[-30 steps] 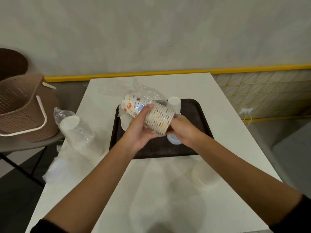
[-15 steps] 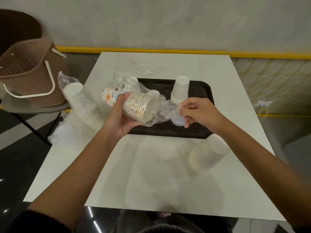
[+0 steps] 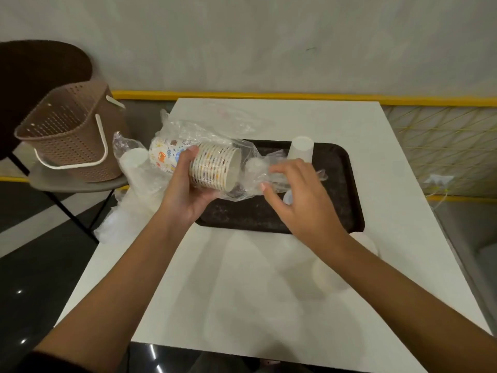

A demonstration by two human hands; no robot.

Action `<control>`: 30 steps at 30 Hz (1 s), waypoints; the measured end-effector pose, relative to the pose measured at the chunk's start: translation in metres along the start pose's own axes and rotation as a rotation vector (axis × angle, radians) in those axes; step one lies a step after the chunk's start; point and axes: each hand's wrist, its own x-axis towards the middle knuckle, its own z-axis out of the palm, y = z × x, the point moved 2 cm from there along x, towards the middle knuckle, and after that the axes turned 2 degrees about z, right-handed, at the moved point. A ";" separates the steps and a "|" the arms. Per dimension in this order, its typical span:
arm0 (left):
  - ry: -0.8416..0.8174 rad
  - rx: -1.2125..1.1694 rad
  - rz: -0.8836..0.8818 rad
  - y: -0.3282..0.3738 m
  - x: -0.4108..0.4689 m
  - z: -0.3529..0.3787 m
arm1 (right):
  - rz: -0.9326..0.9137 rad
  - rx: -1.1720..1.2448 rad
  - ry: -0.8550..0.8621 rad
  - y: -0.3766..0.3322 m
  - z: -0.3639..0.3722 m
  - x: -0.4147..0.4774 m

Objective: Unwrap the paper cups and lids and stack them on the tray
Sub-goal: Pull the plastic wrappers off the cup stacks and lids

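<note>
Lying sideways at frame centre, above left end of dark tray (image 3: 336, 205), printed cup stack (image 3: 212, 168) is clasped round its middle by left hand (image 3: 185, 197) in head view. Loose end of plastic wrap (image 3: 255, 168) is pinched by right hand (image 3: 298, 200), centre right. Stack is judged light, thin-walled, easily crushed; film soft, slippery. Hold is best taken over nested rims, film pulled off from open end.

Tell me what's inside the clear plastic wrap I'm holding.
A sideways stack of printed paper cups, gripped by the left hand. The right hand pinches the wrap. Inner cups are covered.
</note>
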 end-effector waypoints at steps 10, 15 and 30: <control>0.005 0.086 -0.121 0.011 0.012 -0.014 | 0.568 0.317 -0.431 0.025 0.022 0.026; 0.031 0.083 -0.157 0.019 0.016 -0.023 | 0.393 0.303 -0.408 0.003 0.000 0.021; -0.183 0.218 -0.150 0.015 0.024 -0.014 | 0.845 0.410 -0.129 0.003 -0.024 -0.004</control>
